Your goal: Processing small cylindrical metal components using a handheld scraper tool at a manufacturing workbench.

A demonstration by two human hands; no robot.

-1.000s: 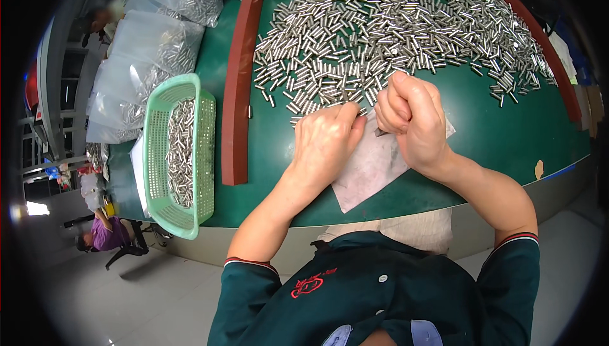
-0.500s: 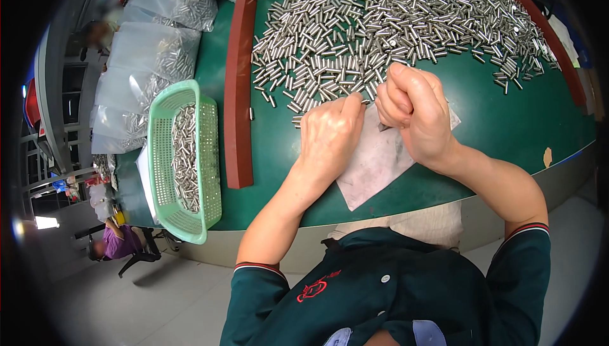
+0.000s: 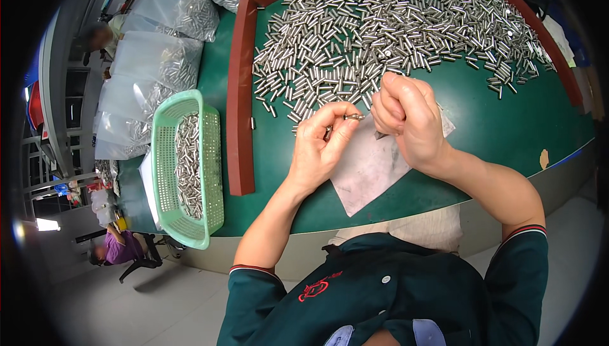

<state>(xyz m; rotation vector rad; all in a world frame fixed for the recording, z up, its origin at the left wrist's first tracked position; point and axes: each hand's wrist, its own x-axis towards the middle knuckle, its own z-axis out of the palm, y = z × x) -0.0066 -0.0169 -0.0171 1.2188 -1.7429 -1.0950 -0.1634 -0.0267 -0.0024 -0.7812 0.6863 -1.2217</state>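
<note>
My left hand [image 3: 315, 150] is over the green table, thumb and forefinger pinching a small shiny metal pin [image 3: 353, 117]. Another bit of metal shows between its curled fingers. Close beside it, my right hand [image 3: 411, 117] is closed in a fist. A small dark edge [image 3: 380, 135] peeks out under its fingers, too little to name. Beneath both hands lies a smudged white cloth [image 3: 371, 178], set at a slant. A wide spread of loose metal pins [image 3: 336, 41] covers the table just beyond my hands.
A red-brown rail [image 3: 241, 105] borders the pins on the left; another rail [image 3: 533, 26] runs along the right. Left of it stands a green plastic basket [image 3: 212, 187] with pins inside. Clear bags of pins [image 3: 177, 67] line the far left. A seated person [image 3: 124, 246] is in the background.
My left hand has turned and opened out slightly from a closed fist, so the pinched pin now shows. My right hand stays closed in nearly the same place. The view has shifted slightly.
</note>
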